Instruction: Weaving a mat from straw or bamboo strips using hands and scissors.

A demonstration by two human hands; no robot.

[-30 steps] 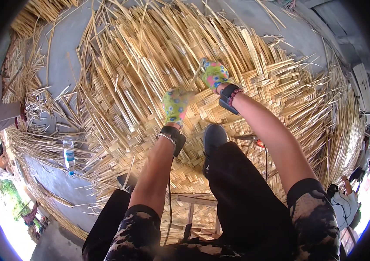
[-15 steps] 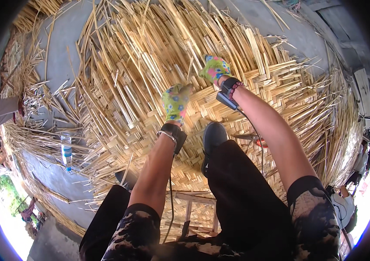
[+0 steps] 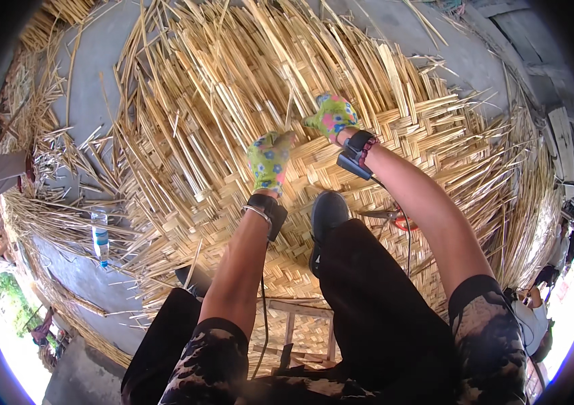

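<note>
Woven reed mat [image 3: 428, 138] is spread on the grey floor [image 3: 81, 277], right under and out ahead of the person. Its loose strips [image 3: 233, 88] run long and roughly away from the body, tops leaning left. Both gloved hands sit about where weave meets loose strips — right hand [image 3: 331, 119] farther out, left hand [image 3: 270, 162] closer in, with strips just beside it on its left. Fingers look curled on both, but honestly can't tell if either grip has a strip: the left fingertips are blurry and the right ones mostly hidden by the glove. Legs and right shoe [image 3: 329, 212] cover part of the weave, and the right forearm hides a bit of some red-handled tool [image 3: 388, 214].
</note>
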